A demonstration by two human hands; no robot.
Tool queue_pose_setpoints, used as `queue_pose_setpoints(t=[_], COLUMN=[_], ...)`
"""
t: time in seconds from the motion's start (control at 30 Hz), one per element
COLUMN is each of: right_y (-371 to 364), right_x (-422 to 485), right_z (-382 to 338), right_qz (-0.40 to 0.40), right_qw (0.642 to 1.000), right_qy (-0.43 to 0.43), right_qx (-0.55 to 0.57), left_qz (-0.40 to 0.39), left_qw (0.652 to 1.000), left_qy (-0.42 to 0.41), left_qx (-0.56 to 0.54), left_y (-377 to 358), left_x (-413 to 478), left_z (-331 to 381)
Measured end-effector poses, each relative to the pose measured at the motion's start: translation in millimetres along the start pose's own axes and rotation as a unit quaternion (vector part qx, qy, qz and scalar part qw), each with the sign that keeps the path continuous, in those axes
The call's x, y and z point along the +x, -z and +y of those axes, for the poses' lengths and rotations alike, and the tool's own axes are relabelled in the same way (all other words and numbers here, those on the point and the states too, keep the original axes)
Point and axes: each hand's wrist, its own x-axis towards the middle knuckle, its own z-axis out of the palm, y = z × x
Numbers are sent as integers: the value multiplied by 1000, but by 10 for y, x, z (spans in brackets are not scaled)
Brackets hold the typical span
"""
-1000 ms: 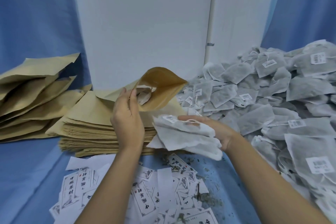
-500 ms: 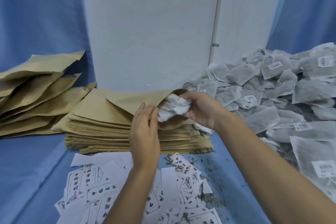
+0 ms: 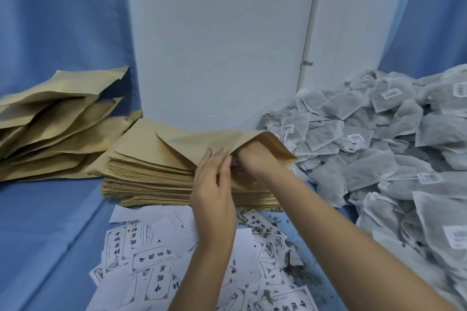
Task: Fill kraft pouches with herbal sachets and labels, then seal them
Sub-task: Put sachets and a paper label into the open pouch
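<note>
A kraft pouch (image 3: 202,142) lies open on top of the stack of empty pouches (image 3: 151,179), mouth toward me. My left hand (image 3: 213,184) holds the near edge of the mouth open with its fingers. Up to the knuckles, my right hand (image 3: 255,159) is pushed inside the pouch; its fingers and the sachets it carried are hidden there. White printed labels (image 3: 151,257) lie scattered on the blue cloth in front. A big heap of grey-white herbal sachets (image 3: 379,149) fills the right side.
A loose pile of kraft pouches (image 3: 50,124) lies at the far left. A white wall panel (image 3: 217,40) stands behind the stack. Herb crumbs (image 3: 290,265) litter the blue cloth (image 3: 45,222) near the labels.
My right hand carried a bunch of sachets from beside the stack into the pouch's mouth and has gone deeper inside. The pouch has dropped from upright to lying on the stack.
</note>
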Motion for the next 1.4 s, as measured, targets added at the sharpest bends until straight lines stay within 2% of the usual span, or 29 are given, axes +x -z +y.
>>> queue_pose_setpoints(t=[0.07, 0.2, 0.23, 0.27, 0.3, 0.33, 0.4, 0.43, 0.47, 0.53, 0.57, 0.6, 0.7, 0.8, 0.87, 0.93, 1.07, 1.17, 1.3, 1.4], right_y=[35, 42, 25, 15, -20, -76, -167, -196, -208, -189, -172, -149, -130, -145, -148, -120, -66, 19, 117, 124], right_x=[-19, -97, -99, -79, -39, 11, -24, -48, -55, -104, -134, -164, -283, -444, -493, -502, -507, -485, -454, -468], right_z=[-5, 11, 23, 24, 22, 16, -8, -32, -49, -74, -60, -35, 78, 241, 401, 546, 608, 597, 631, 648], right_qz=[-5, -70, -56, -23, 15, 60, 126, 134, 135, 100, 88, 97, 154, 104, 62, 14, -80, -144, -217, -219], right_qw=[1000, 991, 992, 994, 981, 944, 861, 860, 881, 950, 964, 969, 956, 961, 958, 958, 946, 911, 833, 826], right_qy=[6, 43, 70, 110, 112, 103, 113, 118, 128, 140, 134, 146, 221, 256, 278, 283, 224, 170, 72, 47], right_qx=[-8, 104, 84, -14, -156, -307, -480, -478, -436, -261, -213, -172, -114, 24, 29, -43, -220, -348, -505, -517], left_qz=[7, 27, 30, 32, 29, 23, 18, 20, 25, 26, 18, 9, -24, -45, -27, 7, 28, 30, 35, 42], left_qw=[1000, 1000, 999, 999, 999, 999, 999, 999, 999, 999, 998, 995, 981, 983, 988, 990, 991, 990, 991, 991], left_qy=[-4, -6, -13, -20, -30, -38, -32, -25, -22, 5, 26, 46, 80, 96, 97, 104, 117, 118, 122, 119], left_qx=[0, 4, 6, 11, 18, 27, 26, 19, 16, 30, 55, 91, 175, 147, 116, 91, 66, 65, 50, 47], left_y=[47, 42, 36, 21, 3, -16, -36, -30, -12, 45, 78, 109, 188, 235, 254, 264, 279, 276, 258, 254], left_x=[43, 10, -4, -20, -41, -61, -84, -74, -52, 32, 80, 126, 197, 215, 234, 253, 264, 262, 263, 262], left_z=[-7, 39, 48, 62, 73, 84, 112, 124, 134, 153, 145, 121, 23, 13, 38, 60, 82, 85, 85, 75])
